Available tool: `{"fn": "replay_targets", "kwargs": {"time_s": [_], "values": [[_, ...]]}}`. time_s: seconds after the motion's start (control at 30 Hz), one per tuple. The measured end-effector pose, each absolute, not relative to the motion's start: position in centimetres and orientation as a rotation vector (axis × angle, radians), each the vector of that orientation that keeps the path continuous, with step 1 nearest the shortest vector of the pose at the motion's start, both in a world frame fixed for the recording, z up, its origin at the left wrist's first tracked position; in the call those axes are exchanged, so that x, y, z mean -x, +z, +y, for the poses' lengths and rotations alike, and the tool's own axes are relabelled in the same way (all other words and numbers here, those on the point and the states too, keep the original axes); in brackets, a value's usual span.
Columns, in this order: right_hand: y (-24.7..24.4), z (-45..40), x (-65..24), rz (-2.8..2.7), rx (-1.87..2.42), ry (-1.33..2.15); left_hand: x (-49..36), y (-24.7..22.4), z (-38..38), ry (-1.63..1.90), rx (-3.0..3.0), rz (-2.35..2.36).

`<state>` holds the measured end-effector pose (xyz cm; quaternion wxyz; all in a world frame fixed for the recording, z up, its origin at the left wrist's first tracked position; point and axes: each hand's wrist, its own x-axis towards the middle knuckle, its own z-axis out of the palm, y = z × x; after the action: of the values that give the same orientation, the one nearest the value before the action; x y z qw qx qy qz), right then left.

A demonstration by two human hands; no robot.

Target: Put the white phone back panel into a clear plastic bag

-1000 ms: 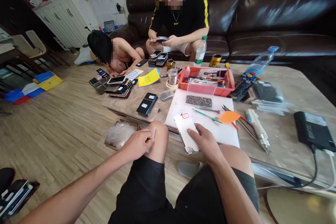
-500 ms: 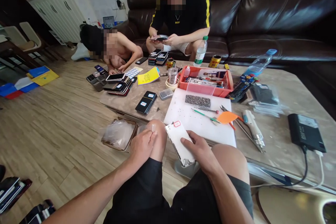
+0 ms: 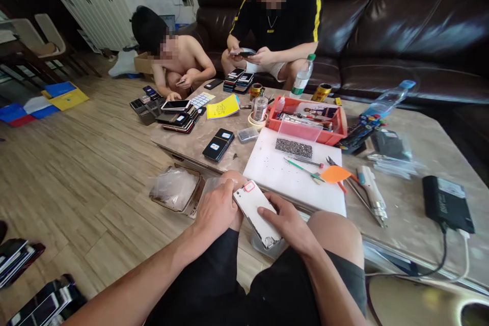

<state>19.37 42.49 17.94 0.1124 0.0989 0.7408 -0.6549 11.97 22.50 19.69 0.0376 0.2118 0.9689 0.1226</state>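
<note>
My right hand [image 3: 284, 219] is closed around a white phone [image 3: 256, 214], thumb lying across its back and fingers along the right edge. The phone is tilted above my knees; a red-bordered label [image 3: 249, 186] sits near its top, and the bottom end looks chipped and rough. My left hand [image 3: 217, 206] meets the phone's upper left edge with its fingers drawn together. Whatever those fingers pinch, if anything, is hidden. Just beyond the phone lies a white work mat [image 3: 263, 168] on the low table.
The mat carries a tray of screws [image 3: 294, 148], tweezers, a green-handled tool [image 3: 303, 169] and pliers [image 3: 336, 165]. Behind stands a red tool bin [image 3: 332, 135]. An electric screwdriver [image 3: 372, 196] lies at right, stacked phones [image 3: 218, 145] at left. Two people sit opposite, handling phones.
My left hand has moved right and up against the phone's edge. The phone has shifted slightly left in my right hand. The camera view has turned a little left.
</note>
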Motion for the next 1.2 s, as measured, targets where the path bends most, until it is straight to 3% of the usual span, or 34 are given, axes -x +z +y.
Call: {"fn": "replay_targets", "kwargs": {"time_s": [0.57, 1.2], "values": [[20.7, 40.6, -19.4, 2.507, -0.302, -1.438, -12.4, 18.6, 21.2, 0.583, -0.772, 3.174], [20.6, 39.8, -19.7, 2.227, -0.245, -1.747, -12.1, 19.0, 20.5, 0.683, -1.454, 3.262]]}}
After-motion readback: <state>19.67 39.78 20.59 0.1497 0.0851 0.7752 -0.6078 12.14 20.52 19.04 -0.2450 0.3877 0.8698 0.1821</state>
